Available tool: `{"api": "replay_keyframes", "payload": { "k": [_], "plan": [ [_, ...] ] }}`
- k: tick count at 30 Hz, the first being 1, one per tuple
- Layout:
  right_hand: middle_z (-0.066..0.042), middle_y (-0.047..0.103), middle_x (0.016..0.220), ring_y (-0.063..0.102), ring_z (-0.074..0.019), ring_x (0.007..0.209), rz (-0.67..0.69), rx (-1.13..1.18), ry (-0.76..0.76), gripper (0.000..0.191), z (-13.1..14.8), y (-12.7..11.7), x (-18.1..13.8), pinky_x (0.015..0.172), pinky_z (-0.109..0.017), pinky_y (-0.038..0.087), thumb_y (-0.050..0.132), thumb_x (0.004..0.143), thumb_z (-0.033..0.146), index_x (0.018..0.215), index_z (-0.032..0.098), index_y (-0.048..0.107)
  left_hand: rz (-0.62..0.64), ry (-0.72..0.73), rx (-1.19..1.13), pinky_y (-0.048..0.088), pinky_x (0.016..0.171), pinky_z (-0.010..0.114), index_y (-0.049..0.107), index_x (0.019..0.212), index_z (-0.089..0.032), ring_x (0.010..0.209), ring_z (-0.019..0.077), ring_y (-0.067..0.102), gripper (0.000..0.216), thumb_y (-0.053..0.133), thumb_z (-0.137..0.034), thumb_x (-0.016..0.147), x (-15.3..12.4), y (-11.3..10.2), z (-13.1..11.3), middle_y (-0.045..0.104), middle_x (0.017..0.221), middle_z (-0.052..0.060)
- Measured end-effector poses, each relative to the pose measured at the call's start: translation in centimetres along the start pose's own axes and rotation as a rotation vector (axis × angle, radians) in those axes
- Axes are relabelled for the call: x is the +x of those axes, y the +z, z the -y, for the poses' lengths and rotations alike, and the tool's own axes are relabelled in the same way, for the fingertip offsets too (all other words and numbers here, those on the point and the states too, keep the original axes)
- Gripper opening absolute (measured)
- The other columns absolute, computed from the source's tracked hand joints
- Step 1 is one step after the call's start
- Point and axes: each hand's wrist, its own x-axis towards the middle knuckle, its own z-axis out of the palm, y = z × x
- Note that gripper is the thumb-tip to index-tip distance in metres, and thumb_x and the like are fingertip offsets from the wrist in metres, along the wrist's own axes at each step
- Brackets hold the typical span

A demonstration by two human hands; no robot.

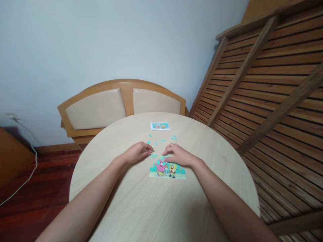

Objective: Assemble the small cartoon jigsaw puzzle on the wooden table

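Puzzle [166, 172] lies on table [151, 208], my right hand [180, 155] over its far edge, thumb and fingers parted; left hand [137, 152] curled near loose pieces [161, 140], can't tell if pinching; light pressure should spare joins.

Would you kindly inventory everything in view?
Round table: 1, pale wood, centre
Part-built puzzle: 1, turquoise, pink and yellow, on table
Loose pieces: several, turquoise, mostly beyond puzzle
Picture card: 1, turquoise and white, table's far side
Headboard: 1, brown with cream panels, behind table
Slatted panel: 1, brown, right
Wooden surface: 1, orange-brown, upper right
Furniture piece: 1, orange-brown, left edge
Cable: 1, white, left
Wall: 1, pale blue, behind
Floor: 1, red-brown, lower left
Left hand: 1, bare, beside pieces
Right hand: 1, bare, at puzzle's far edge
Forearms: 2, bare, over table
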Motion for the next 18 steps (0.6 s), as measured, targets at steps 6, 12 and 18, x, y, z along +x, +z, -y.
{"api": "replay_keyframes", "payload": {
  "k": [6, 12, 18],
  "plan": [
    [-0.007, 0.069, 0.109, 0.06, -0.0258, 0.108, -0.007, -0.007, -0.023, 0.026, -0.2, 0.1, 0.1, 0.101, -0.04, 0.04, 0.08, 0.078, 0.038, 0.101, 0.024, 0.078, 0.02, 0.017, 0.002, 0.05, 0.086, 0.031, 0.073, 0.104, -0.021, 0.094, 0.0204, 0.067, 0.019, 0.062, -0.027, 0.091, 0.1, 0.5, -0.8, 0.074, 0.1, 0.005],
    [-0.008, 0.072, 0.103, 0.063, -0.0236, 0.101, -0.092, 0.009, -0.025, 0.026, -0.9, -0.2, 0.0, 0.094, -0.037, 0.045, 0.072, 0.085, 0.04, 0.101, 0.021, 0.077, -0.182, -0.045, 0.083, 0.05, 0.091, 0.036, 0.07, 0.103, -0.02, 0.101, 0.0229, 0.065, 0.018, 0.059, -0.031, 0.094, 0.0, 0.2, 1.0, 0.072, 0.107, 0.008],
    [-0.008, 0.072, 0.11, 0.065, -0.0231, 0.102, -0.221, -0.058, 0.069, 0.019, -3.1, -0.7, -0.3, 0.094, -0.037, 0.047, 0.067, 0.088, 0.029, 0.103, 0.02, 0.073, -0.213, -0.072, 0.137, 0.05, 0.096, 0.041, 0.068, 0.114, -0.018, 0.107, 0.026, 0.064, 0.024, 0.059, -0.028, 0.094, 0.3, 1.2, 3.0, 0.071, 0.115, 0.01]
  ]
}}
